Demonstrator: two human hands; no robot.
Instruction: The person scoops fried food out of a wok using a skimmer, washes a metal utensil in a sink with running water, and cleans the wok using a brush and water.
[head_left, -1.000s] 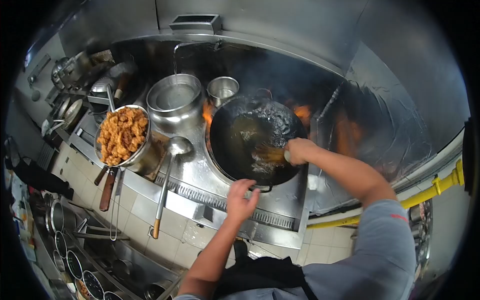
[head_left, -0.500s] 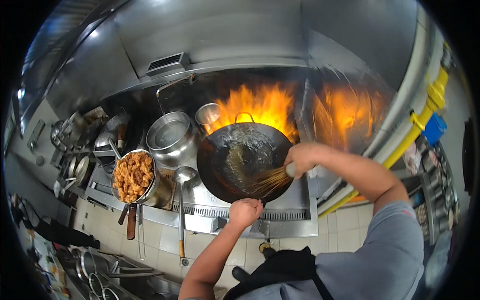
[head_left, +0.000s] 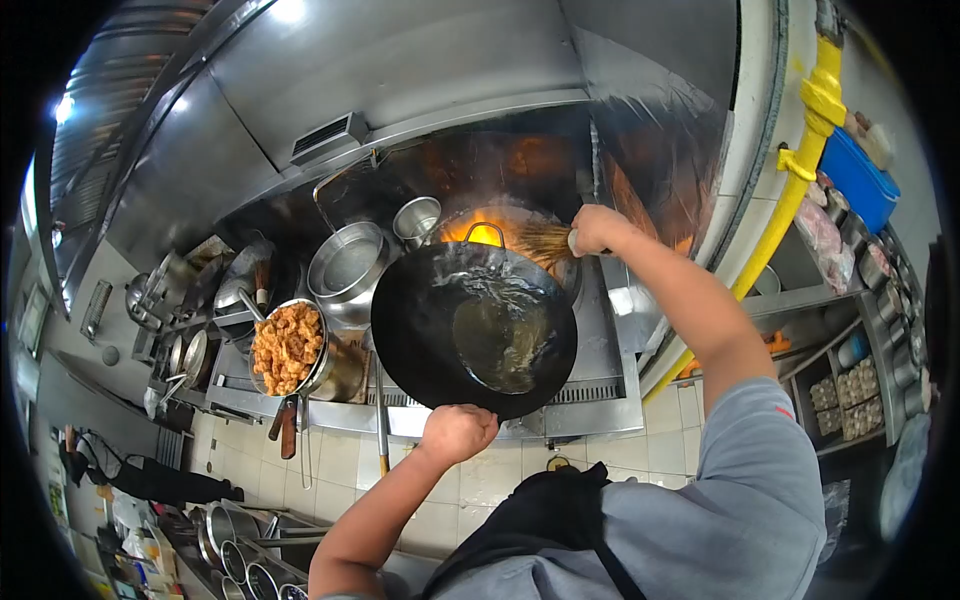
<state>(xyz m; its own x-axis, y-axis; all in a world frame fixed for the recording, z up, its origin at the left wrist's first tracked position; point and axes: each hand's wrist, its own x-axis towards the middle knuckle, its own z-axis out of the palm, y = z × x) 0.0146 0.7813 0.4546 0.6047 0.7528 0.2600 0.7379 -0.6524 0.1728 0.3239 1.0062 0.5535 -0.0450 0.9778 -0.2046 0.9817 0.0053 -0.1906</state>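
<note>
My left hand [head_left: 460,433] is closed on the near edge of a large black wok [head_left: 415,335]. The wok looks lifted and tilted, with cloudy water [head_left: 505,340] pooled in its right half. A loop handle [head_left: 486,233] rises from its far rim. In my closed right hand [head_left: 598,230] is a bamboo wok brush [head_left: 545,243], its bristles pointing left just beyond the wok's far right rim, over the burner. Low orange flames [head_left: 482,222] show behind the wok.
Left of the wok stand a metal pot [head_left: 348,262], a smaller metal cup [head_left: 416,219] and a strainer of fried pieces [head_left: 288,347]. A ladle handle [head_left: 382,425] sticks out under the wok. A yellow pipe [head_left: 780,220] runs along the right. Another person [head_left: 150,475] is far left.
The wok has shifted left and toward me, and its water has moved to the right. The brush has left the wok's inside for the far right side. The flames have shrunk.
</note>
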